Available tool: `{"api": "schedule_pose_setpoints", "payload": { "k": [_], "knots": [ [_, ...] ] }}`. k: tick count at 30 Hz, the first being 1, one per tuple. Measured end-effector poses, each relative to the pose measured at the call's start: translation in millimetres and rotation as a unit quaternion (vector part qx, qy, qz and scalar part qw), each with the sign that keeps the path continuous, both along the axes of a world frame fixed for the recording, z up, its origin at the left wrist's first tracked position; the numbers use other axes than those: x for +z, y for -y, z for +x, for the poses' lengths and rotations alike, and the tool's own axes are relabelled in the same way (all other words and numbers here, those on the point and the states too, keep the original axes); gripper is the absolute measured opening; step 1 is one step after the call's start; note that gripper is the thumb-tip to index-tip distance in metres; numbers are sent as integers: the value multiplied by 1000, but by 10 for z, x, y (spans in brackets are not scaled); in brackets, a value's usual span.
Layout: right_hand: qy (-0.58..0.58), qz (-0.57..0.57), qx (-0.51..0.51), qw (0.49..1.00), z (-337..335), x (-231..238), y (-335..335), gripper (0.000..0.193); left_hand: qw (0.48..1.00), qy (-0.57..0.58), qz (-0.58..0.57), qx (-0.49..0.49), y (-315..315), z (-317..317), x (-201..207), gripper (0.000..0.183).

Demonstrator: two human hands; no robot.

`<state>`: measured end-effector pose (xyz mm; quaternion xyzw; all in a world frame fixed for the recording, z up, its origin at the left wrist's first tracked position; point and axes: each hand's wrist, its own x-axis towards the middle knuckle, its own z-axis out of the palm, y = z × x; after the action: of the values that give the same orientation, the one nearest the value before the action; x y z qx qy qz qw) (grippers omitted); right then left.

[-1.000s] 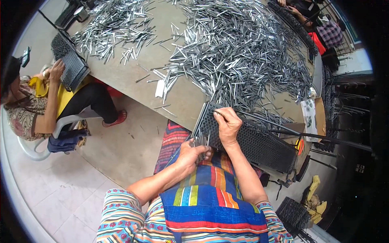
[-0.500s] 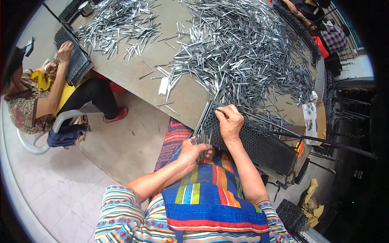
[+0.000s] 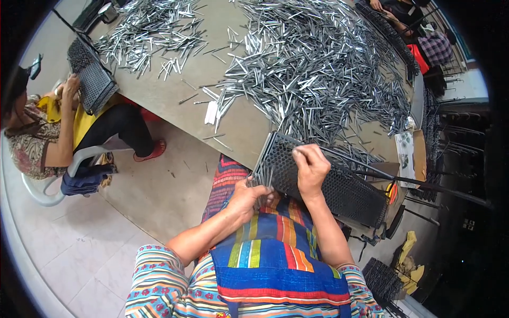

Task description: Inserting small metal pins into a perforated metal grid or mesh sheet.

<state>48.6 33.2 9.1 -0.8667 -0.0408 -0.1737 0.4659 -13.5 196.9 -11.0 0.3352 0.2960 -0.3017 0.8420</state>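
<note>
A black perforated tray (image 3: 339, 188) leans from my lap against the table's near edge. My right hand (image 3: 310, 168) rests on its upper face, fingers pinched on a thin metal pin at the holes. My left hand (image 3: 249, 197) grips a small bundle of metal pins at the tray's lower left corner. A big heap of shiny metal pins (image 3: 323, 69) covers the table (image 3: 249, 124) just beyond the tray. A striped, multicoloured apron lies over my lap.
A seated person (image 3: 37, 138) at the left holds another black perforated tray (image 3: 93, 79) by a smaller pile of pins (image 3: 154, 32). Another person's hand (image 3: 379, 6) shows at the top right. Black racks (image 3: 450, 138) stand at the right; a cardboard box (image 3: 411, 156) sits by the table edge.
My hands stay on the tray with only small finger movements. The person at the left has shifted their tray slightly.
</note>
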Motion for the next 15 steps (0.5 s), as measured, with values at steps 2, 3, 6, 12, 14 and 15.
{"api": "schedule_pose_setpoints", "payload": {
  "k": [2, 3, 6, 12, 14, 15],
  "knots": [
    [77, -68, 71, 992, -148, 84, 0, 10, 1000, -16, -19, 6, -14, 16, -35, 17],
    [106, -131, 103, 980, -265, 61, 16, 14, 1000, -15, -20, 1, -2, 36, -25, 17],
    [144, -172, 173, 959, -578, -16, -15, 21, 998, -62, -14, -4, 43, 69, -17, 11],
    [137, -197, 204, 949, -687, 39, -4, 30, 999, -39, 21, 4, 82, 108, -86, 15],
    [60, -79, 210, 973, -691, 63, 14, 26, 999, -22, 30, 11, 114, 109, -68, 15],
    [61, -79, 207, 973, -696, 43, 24, 26, 999, -6, 38, 20, 139, 124, -31, 15]
  ]
}}
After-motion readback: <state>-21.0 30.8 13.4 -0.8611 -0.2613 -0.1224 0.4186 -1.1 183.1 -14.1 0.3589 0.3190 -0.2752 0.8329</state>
